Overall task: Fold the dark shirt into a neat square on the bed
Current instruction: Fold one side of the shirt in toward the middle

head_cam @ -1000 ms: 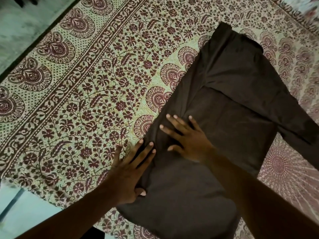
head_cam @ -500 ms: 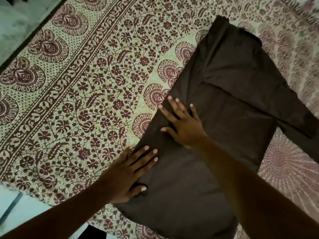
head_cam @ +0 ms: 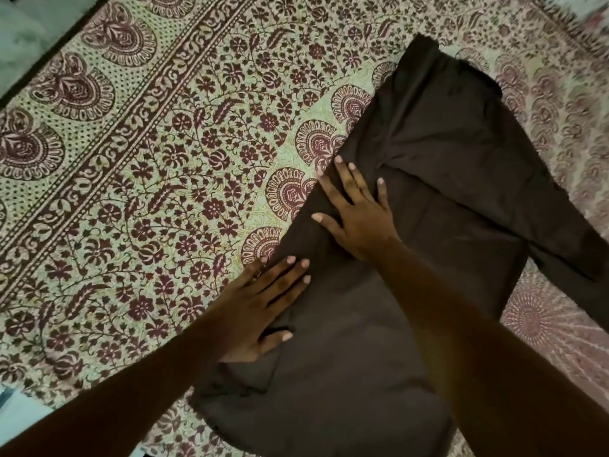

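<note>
L hand [head_cam: 260, 308] + R hand [head_cam: 359, 222] flat, fingers straight, on folded edge of dark shirt [head_cam: 445, 153] | bedspread [head_cam: 148, 192] wide to left

Home bedroom: patterned bedspread [head_cam: 164, 192].

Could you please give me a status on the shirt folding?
Left hand flat on dark shirt, folded edge. Right hand flat further up. One sleeve sticking out right. Nothing in the way.

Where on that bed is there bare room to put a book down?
Left of the dark shirt, the bedspread lies bare out to its border band. Crowded: the shirt's left edge, where the left hand and right hand press.
</note>
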Tool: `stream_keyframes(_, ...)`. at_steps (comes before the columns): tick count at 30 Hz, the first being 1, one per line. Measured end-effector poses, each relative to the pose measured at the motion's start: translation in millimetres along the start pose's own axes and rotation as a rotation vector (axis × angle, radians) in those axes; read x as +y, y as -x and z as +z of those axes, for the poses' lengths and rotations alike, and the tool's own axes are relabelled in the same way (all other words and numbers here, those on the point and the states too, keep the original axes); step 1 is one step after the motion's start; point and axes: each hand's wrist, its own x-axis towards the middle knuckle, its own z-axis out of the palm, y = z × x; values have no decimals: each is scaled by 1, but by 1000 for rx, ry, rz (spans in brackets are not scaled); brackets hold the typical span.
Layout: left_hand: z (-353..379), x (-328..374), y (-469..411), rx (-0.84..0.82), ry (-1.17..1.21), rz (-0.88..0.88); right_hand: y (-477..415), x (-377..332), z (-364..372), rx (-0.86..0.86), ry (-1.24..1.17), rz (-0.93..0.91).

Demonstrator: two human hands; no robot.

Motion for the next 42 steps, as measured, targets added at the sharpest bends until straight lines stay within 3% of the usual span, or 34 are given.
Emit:
stream_keyframes(4, -3, 0, -6, 30, -5, 2, -43, 37, -10, -8, -56, 113)
stream_keyframes(9, -32, -17, -66, 179, -14, -57, -76, 57, -28, -53, 15, 108)
stream_keyframes(15, -59, -56, -145, 141, -58, -142, -99, 83, -38, -37, 70, 157)
stream_keyframes(29, -57, -61, -154, 126, 9, -170, -193, 157, -76, -224, 91, 247)
stream_keyframes(31, -58, -61, -155, 127, 19, -174, -205, 164, -81, -178, 34, 225)
stream_keyframes(36, -61, -61, -157, 123, 35, -181, -218, 165, -104, 293, -190, 340)
stream_keyframes(39, -62, -61, -157, 118, 37, -178, -232, 170, -114, 248, -259, 519)
stream_keyframes(42, -63, -62, -158, 99, 49, -184, -250, 181, -114, 150, -536, 697)
